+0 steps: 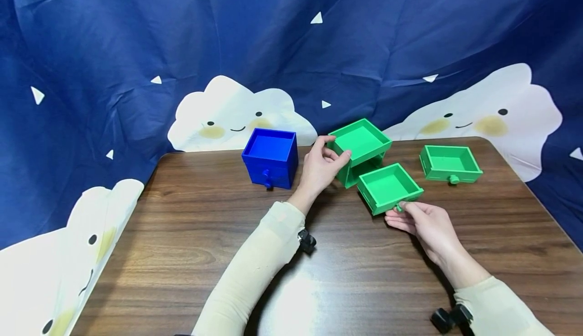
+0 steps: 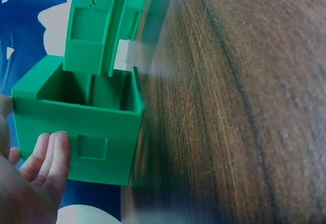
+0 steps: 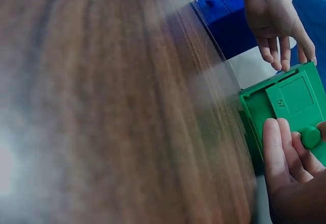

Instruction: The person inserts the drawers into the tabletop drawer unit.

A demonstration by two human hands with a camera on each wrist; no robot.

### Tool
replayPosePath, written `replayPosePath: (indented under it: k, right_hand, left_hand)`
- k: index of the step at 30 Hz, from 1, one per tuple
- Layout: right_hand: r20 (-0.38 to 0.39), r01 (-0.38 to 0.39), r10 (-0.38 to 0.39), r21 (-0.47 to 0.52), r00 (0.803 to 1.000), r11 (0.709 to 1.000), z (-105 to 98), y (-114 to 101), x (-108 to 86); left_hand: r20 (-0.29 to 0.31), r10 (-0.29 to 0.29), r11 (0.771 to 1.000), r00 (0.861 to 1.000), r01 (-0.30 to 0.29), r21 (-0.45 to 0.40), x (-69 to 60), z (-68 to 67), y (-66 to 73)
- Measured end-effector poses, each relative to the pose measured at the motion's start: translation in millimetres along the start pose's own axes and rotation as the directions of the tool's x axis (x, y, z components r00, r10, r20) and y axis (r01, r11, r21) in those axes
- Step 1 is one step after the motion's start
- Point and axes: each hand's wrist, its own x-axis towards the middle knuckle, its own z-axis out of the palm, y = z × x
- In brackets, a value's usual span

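Observation:
A green cabinet (image 1: 362,141) with a tray-like top and an opening below stands turned on the table. My left hand (image 1: 319,169) grips its left side; in the left wrist view the fingers of that hand (image 2: 35,173) lie flat against the cabinet wall (image 2: 114,145). My right hand (image 1: 430,227) pinches the round knob of a green drawer (image 1: 387,189). The drawer is tilted, its rear at the cabinet's lower opening; how far it reaches inside I cannot tell. In the right wrist view the knob (image 3: 310,137) sits between thumb and fingers.
A blue cabinet (image 1: 269,146) with a knobbed front stands left of my left hand. Another green drawer (image 1: 451,161) lies at the right, knob facing the front. Behind the wooden table (image 1: 191,235) hangs a dark blue cloth (image 1: 273,37) with clouds and triangles.

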Motion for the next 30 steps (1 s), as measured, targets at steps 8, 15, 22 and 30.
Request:
replayPosePath:
  k: [8,15,22,30]
  right_hand:
    - [0.051,-0.014,0.013,0.018,0.999,1.0,0.4,-2.6,7.2]
    - [0.054,-0.018,0.018,-0.001,0.998,1.0,1.5,-3.9,13.2]
    - [0.058,-0.019,0.019,-0.015,0.998,1.0,2.9,-5.7,19.8]
    - [0.088,-0.037,0.04,-0.034,0.995,0.999,4.7,-7.4,27.1]
  left_hand:
    - [0.009,-0.001,1.0,1.0,0.001,-0.002,0.2,-0.6,0.2]
    - [0.014,0.0,1.0,1.0,0.0,-0.008,-0.3,-1.3,0.8]
    - [0.014,0.007,1.0,1.0,-0.007,-0.006,0.3,-1.1,1.8]
    - [0.007,0.007,1.0,1.0,-0.007,-0.001,-0.8,-1.3,1.8]
